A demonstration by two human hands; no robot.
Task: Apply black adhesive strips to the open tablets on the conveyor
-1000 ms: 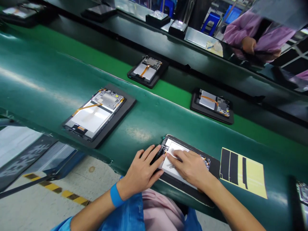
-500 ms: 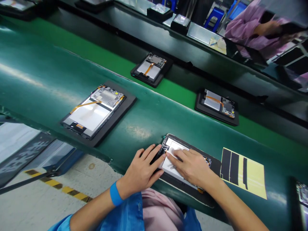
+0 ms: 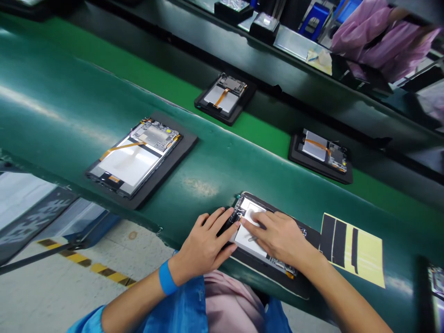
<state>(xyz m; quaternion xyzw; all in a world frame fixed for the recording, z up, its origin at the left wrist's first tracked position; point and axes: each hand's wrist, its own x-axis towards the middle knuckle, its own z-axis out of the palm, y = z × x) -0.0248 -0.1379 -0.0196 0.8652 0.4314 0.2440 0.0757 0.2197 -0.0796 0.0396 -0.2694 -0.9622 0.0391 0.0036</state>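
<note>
In front of me an opened tablet point(image 3: 247, 235) lies on a black foam pad point(image 3: 294, 287), its white battery and part of its circuit board showing. Flat across its left end rests my left hand point(image 3: 207, 243), fingers spread, a blue band on the wrist. My right hand point(image 3: 279, 236) reaches over the tablet from the right. Its index finger stretches to the small connector area by the battery's left edge, close to the left fingertips. The other right fingers bend loosely over the battery, and no held object shows. The right hand hides much of the circuit board.
A yellow sheet point(image 3: 371, 261) with black strips lies at right. Another opened tablet point(image 3: 135, 159) sits on its pad at left. On the green conveyor belt point(image 3: 267, 138) are two more tablets, one point(image 3: 224, 97) farther back, another point(image 3: 324, 152) right. A person in pink point(image 3: 364, 32) is across the line.
The view has shifted slightly, and the belt tablets appear a little farther right. Both hands stay on the tablet, with the right fingers shifting only slightly. The person across has moved an arm.
</note>
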